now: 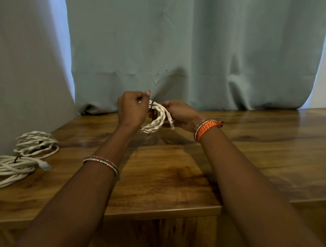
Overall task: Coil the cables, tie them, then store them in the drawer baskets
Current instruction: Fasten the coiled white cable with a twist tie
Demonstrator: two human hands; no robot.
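Note:
A coiled white cable (155,120) hangs in the air above the far part of the wooden table (163,174), its clear plug end dangling on the right. My left hand (132,111) grips the coil's top left, fingers curled at a dark tie wrapped round the strands. My right hand (180,113) holds the coil from the right, fingers pinching near the same tie. Two more white coils, each with a dark tie, lie on the table's left: one near the curtain (36,144), one at the left edge (4,168).
A grey-green curtain (184,46) hangs behind the table, with paler fabric at the left. The table's front edge steps back on the right side. Bangles sit on both wrists. No drawer or basket is in view.

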